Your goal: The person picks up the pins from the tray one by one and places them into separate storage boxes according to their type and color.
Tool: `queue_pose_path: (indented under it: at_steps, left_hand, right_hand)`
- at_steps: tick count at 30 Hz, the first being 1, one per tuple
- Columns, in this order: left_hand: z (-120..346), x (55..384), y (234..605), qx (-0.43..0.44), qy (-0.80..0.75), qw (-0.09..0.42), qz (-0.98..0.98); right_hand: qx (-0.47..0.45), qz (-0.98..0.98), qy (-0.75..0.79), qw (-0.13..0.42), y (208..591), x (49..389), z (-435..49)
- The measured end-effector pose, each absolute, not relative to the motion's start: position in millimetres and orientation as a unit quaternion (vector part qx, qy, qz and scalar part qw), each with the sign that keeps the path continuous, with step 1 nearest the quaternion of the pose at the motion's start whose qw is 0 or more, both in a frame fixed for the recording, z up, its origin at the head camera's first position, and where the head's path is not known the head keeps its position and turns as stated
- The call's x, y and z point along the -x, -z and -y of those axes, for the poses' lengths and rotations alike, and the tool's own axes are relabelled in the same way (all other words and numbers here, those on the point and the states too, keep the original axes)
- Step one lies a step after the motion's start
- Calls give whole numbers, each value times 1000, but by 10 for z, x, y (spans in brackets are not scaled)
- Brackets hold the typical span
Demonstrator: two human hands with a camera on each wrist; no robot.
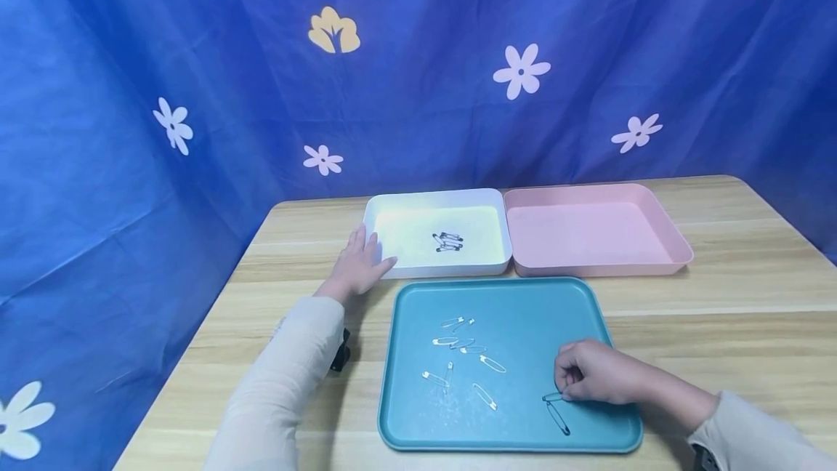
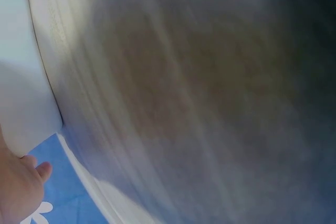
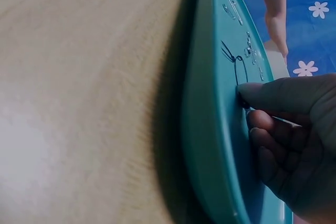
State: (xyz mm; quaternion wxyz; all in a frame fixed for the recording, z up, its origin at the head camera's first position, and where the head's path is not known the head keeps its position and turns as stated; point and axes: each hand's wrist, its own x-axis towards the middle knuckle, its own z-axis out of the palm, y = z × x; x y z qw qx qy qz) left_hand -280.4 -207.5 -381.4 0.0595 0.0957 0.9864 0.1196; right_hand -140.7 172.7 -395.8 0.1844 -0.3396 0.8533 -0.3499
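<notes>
My right hand (image 1: 595, 373) is over the right part of a teal tray (image 1: 536, 311), pinching the end of a black safety pin (image 1: 551, 397) between thumb and forefinger. The pin's looped end (image 3: 240, 62) sticks out past the thumb in the right wrist view. Just below it in the head view lies a second black safety pin (image 1: 558, 419). My left hand (image 1: 356, 265) rests at the left rim of a white tray (image 1: 438, 272), its fingers stretched out. Inside that white tray lies a small pile of black safety pins (image 1: 448, 241).
Several silver safety pins (image 1: 484, 396) are scattered over the left and middle of the teal tray. Against the white tray's right side stands a pink tray (image 1: 601, 270). All sit on a wooden table (image 1: 739, 296), with a blue flowered cloth (image 1: 418, 93) hanging behind.
</notes>
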Motion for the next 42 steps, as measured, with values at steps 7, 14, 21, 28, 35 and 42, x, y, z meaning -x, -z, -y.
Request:
queue_pose_path:
  at_steps: [7, 14, 21, 28, 35, 42]
  left_hand:
    - [2075, 2802, 3800, -93, -119, 58, -987]
    - [2070, 2792, 3798, -92, -120, 61, -987]
    - [2073, 2796, 3814, -94, -118, 57, -987]
    - [2080, 2798, 3821, -97, -115, 49, -987]
    - [2087, 2787, 3820, -92, -110, 46, -989]
    - [2068, 2764, 3805, -93, -117, 43, -988]
  right_hand:
    - [319, -835, 392, 218, 3952, 1470, -1751]
    - [293, -831, 414, 228, 3923, 1556, -1749]
    - [278, -837, 430, 194, 3816, 1646, -1661]
    - [247, -838, 462, 154, 3743, 1743, -1556]
    - [224, -836, 486, 122, 3735, 1848, -1411]
    - [210, -815, 524, 130, 3719, 2015, -1197]
